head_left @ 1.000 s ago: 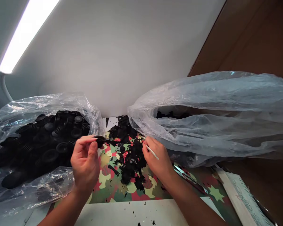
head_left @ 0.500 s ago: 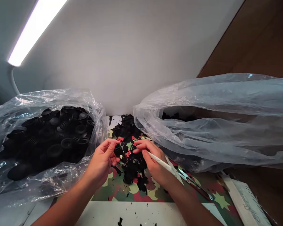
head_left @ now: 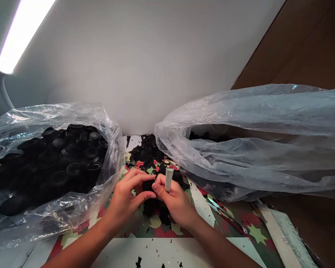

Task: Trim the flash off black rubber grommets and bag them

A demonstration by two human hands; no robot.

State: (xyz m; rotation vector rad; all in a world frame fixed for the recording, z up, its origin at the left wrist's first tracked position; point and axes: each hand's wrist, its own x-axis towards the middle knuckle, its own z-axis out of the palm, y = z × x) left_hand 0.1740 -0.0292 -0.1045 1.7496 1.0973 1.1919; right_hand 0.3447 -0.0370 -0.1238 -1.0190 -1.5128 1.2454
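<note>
Black rubber part point(head_left: 148, 185) pinched in left hand point(head_left: 128, 191), thumb opposite fingers; right hand point(head_left: 176, 204) clasps white stick point(head_left: 169, 179), fingertips together beside part.

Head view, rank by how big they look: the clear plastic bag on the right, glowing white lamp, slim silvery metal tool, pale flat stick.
Clear plastic bag on the right
Glowing white lamp, partly out of frame
Slim silvery metal tool
Pale flat stick, in the right hand

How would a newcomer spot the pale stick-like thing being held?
Find the big clear bag full of black discs. To its right, near the middle, is the person's right hand. Poking up from its grip is the pale handle, set apart from the black scraps by its light colour.
</note>
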